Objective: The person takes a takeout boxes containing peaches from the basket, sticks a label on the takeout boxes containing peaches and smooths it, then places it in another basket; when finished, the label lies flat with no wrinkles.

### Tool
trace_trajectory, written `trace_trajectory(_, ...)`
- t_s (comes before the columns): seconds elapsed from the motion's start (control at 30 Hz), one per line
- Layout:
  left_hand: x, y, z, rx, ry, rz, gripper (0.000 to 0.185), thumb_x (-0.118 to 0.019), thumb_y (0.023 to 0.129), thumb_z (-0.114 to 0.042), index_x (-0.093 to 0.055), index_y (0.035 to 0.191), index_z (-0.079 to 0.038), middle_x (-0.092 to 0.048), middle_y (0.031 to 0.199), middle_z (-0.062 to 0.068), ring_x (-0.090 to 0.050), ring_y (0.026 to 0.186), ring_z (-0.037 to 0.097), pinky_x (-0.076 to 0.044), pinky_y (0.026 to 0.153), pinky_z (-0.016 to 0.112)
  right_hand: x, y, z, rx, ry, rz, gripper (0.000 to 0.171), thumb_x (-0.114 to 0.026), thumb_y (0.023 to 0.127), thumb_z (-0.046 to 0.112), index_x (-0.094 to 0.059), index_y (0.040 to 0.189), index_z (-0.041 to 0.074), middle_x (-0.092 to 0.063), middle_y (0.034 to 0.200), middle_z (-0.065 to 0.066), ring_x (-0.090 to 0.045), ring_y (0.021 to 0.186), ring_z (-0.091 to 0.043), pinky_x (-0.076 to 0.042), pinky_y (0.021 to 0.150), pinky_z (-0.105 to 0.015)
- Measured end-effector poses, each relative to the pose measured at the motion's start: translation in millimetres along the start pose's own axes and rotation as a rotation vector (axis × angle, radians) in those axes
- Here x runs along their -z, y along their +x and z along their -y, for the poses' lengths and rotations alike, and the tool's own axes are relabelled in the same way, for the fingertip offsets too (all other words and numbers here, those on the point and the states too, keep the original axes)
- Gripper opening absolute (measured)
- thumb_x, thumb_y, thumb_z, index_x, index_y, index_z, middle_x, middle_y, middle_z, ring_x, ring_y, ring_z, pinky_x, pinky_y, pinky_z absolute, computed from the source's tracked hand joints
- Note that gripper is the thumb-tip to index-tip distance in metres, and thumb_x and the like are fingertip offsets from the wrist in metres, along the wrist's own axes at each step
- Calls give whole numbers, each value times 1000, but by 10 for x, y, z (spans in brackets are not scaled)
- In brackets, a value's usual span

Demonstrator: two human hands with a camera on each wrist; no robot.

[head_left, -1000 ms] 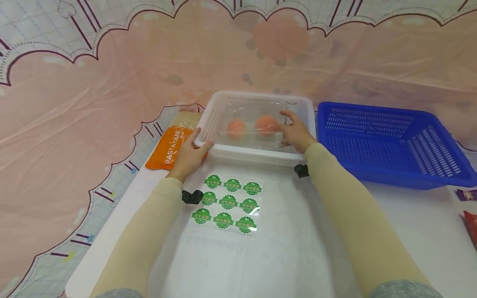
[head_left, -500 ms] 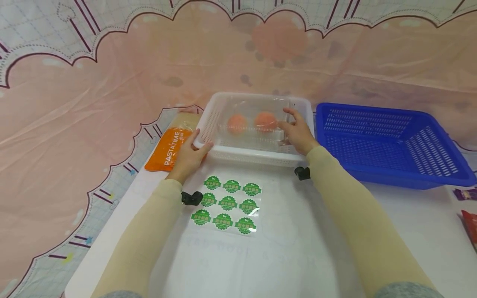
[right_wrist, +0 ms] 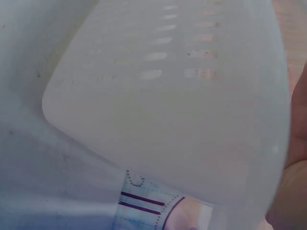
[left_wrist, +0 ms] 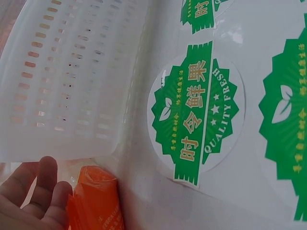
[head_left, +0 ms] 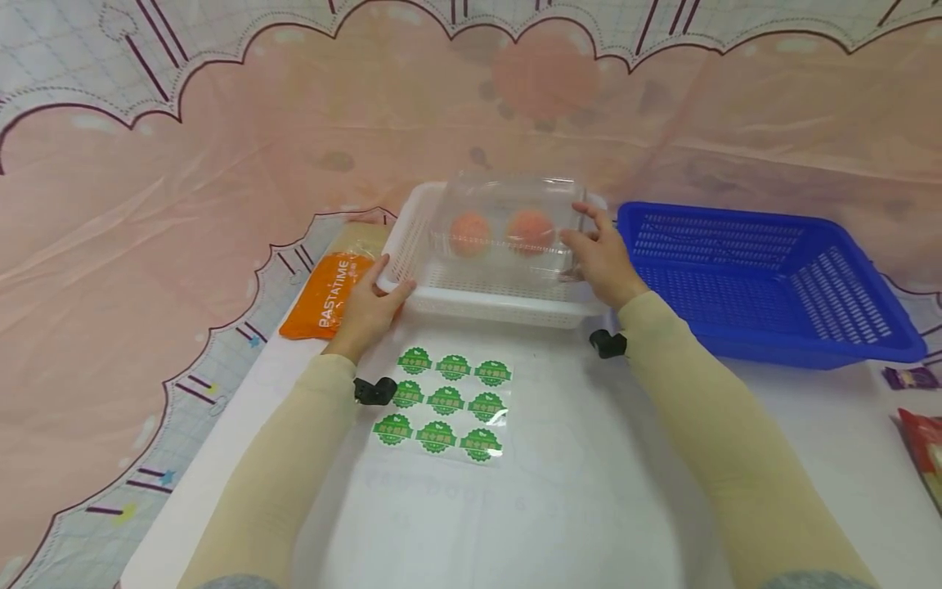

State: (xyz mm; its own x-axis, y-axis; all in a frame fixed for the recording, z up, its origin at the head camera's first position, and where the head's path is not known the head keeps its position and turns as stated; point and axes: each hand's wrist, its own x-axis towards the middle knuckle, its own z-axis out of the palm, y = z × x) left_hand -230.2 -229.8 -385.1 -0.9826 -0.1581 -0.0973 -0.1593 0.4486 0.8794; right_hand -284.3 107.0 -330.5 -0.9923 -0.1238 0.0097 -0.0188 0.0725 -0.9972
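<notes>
Beside white basket point(head_left: 489, 303): orange bag point(head_left: 320, 304), blue basket point(head_left: 743, 323); left fingers point(head_left: 373, 274) hold white basket's corner, right fingers point(head_left: 593, 214) pinch clear container point(head_left: 501, 221) by right end.

Fruit point(head_left: 531, 232): orange-pink
Box point(head_left: 502, 200): colourless, clear
Basket point(head_left: 486, 302): white
Crate point(head_left: 765, 347): blue
Stickers point(head_left: 445, 401): green, white leaf, gold lettering
Pouch point(head_left: 315, 304): orange, white letters

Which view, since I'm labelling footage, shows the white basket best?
The head view: nearly the whole white basket shows, rim and interior, though the clear container overlaps part. The left wrist shows only part of its side; the right wrist, a corner close up.
</notes>
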Motion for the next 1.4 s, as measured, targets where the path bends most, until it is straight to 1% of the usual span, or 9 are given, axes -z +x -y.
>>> trace_trajectory(0.1, 7, 6, 7, -2, 7, 0, 84, -62, 93, -57, -19, 161, -33, -48, 140, 13, -49, 114, 31, -48, 100, 43, 22, -44, 25, 19, 21, -9, 56, -54, 103, 15, -33, 155, 19, -47, 115, -17, -58, 98, -32, -60, 61, -34)
trace_trajectory(0.27, 8, 4, 12, -8, 20, -1, 87, -62, 91, -62, -19, 161, -33, -49, 138, 13, -50, 112, 31, -50, 97, 41, 71, -126, 70, 35, 35, -13, 56, -52, 103, 15, -32, 155, 18, -48, 119, -18, -60, 98, -32, -60, 62, -33)
trace_trajectory(0.4, 5, 1, 8, -12, 21, 0, 87, -62, 91, -62, -20, 161, -33, -51, 133, 13, -51, 109, 30, -51, 92, 39, 129, -202, 91, 59, 34, -7, 56, -51, 103, 15, -31, 155, 16, -47, 120, -19, -59, 95, -29, -60, 62, -32)
trace_trajectory(0.57, 3, 3, 10, -9, 26, -8, 83, -62, 93, -57, -20, 161, -33, -52, 130, 13, -51, 107, 29, -51, 88, 36, 197, -295, 114, 69, 20, 10, 56, -51, 103, 19, -29, 156, 18, -45, 125, -19, -56, 101, -28, -60, 64, -32)
trace_trajectory(0.7, 0, 1, 8, -10, 23, -9, 82, -63, 95, -53, -20, 161, -32, -51, 131, 13, -50, 108, 29, -51, 89, 36, 234, -358, 132, 75, 29, 8, 56, -49, 104, 18, -29, 156, 18, -45, 126, -19, -55, 101, -28, -59, 65, -31)
trace_trajectory(0.93, -8, -15, -11, -4, 28, -7, 82, -62, 95, -53, -20, 161, -31, -51, 132, 13, -50, 109, 29, -51, 93, 37, 291, -461, 153, 93, 2, 2, 55, -46, 105, 18, -27, 157, 18, -43, 128, -15, -51, 108, -25, -58, 68, -30)
trace_trajectory(1.07, -4, -22, -22, 4, 13, -5, 82, -62, 96, -52, -18, 162, -31, -50, 134, 13, -50, 111, 29, -51, 97, 39, 328, -520, 163, 101, 4, 1, 55, -47, 105, 17, -28, 157, 17, -42, 126, -14, -51, 107, -24, -58, 67, -30)
trace_trajectory(1.17, 0, -23, -21, 3, 12, -3, 82, -62, 96, -52, -18, 162, -31, -49, 136, 13, -49, 112, 30, -49, 99, 41, 365, -569, 164, 106, 8, 9, 56, -46, 105, 18, -28, 157, 16, -42, 127, -16, -51, 107, -25, -57, 69, -30)
trace_trajectory(1.4, -7, -15, -5, -8, 28, -3, 81, -61, 96, -51, -19, 162, -31, -49, 138, 13, -50, 112, 30, -50, 98, 41, 442, -708, 142, 107, -20, 4, 56, -45, 105, 19, -26, 158, 17, -41, 131, -18, -50, 110, -27, -54, 76, -29)
